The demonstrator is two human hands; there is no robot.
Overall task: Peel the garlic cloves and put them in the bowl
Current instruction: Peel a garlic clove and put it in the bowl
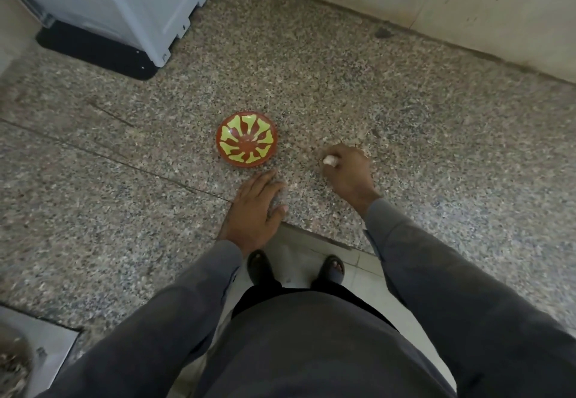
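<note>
Task barely begun: bowl [246,139] empty; right hand [346,170] pinches a garlic clove [330,160]; left hand [257,203] rests spread on the table [405,110].

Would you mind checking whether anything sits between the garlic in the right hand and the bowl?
Nothing visible does. The right hand holds the garlic just right of the bowl, with only bare counter between them.

One bowl [246,138], seemingly one garlic clove [330,160], two hands, two sandalled feet.
</note>
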